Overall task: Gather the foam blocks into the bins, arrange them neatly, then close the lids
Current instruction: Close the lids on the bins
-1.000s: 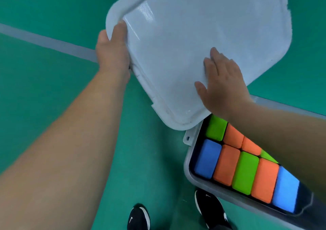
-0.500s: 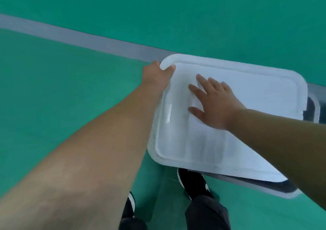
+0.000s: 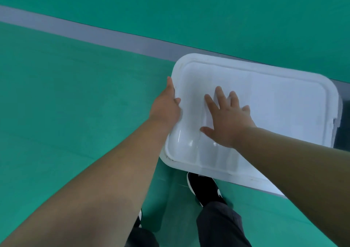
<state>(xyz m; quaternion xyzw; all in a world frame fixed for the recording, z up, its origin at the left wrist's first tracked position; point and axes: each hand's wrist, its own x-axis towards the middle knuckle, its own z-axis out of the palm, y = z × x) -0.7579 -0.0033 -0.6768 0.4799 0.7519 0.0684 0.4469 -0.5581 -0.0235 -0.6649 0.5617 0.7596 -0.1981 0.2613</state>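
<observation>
A white plastic lid [image 3: 274, 103] lies flat over the bin, covering almost all of it. Only a dark sliver of the bin [image 3: 342, 133] shows past the lid's right edge. The foam blocks are hidden under the lid. My left hand [image 3: 166, 106] holds the lid's left edge, thumb on top and fingers out of sight along the rim. My right hand [image 3: 225, 120] presses flat on the lid's top with fingers spread.
The bin stands on a green floor [image 3: 75, 114] crossed by a grey line [image 3: 94, 36]. My black shoes [image 3: 204, 188] and dark trouser legs are just in front of the bin's near edge.
The lid came down from a raised tilt onto the bin, hiding the coloured blocks. My left hand slid down along the lid's left edge; my right hand stayed flat on top.
</observation>
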